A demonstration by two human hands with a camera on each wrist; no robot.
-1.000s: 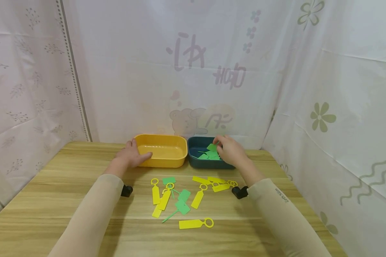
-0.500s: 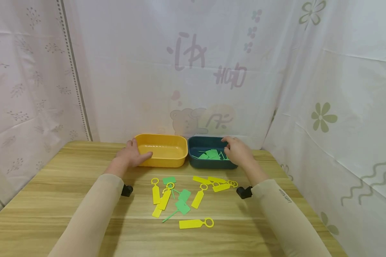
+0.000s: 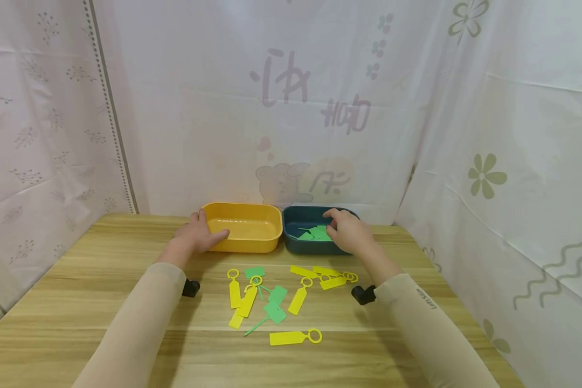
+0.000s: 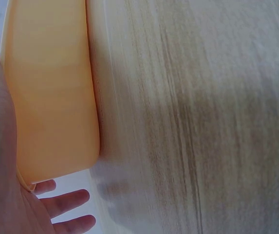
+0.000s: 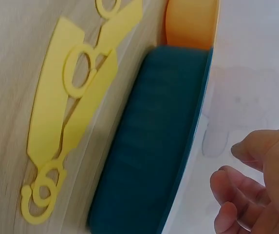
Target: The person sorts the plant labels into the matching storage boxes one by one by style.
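My left hand rests at the left end of a yellow-orange bin. In the left wrist view its fingers stretch straight beyond the bin's end. My right hand hovers over the right side of a dark teal bin, fingers loosely bent and nothing between them. Several green tags lie inside that bin, partly hidden by this hand. In the right wrist view, thumb and fingertips stand apart, above the bin's rim.
On the wooden table lie several yellow ring-ended tags, some overlapping. A few green tags with thin stems are among them. The two bins stand side by side at the back, before a patterned curtain.
A green tag pinched by my right hand has been let go into the teal bin. That hand drew back right, then came slightly left again. My left hand stayed still.
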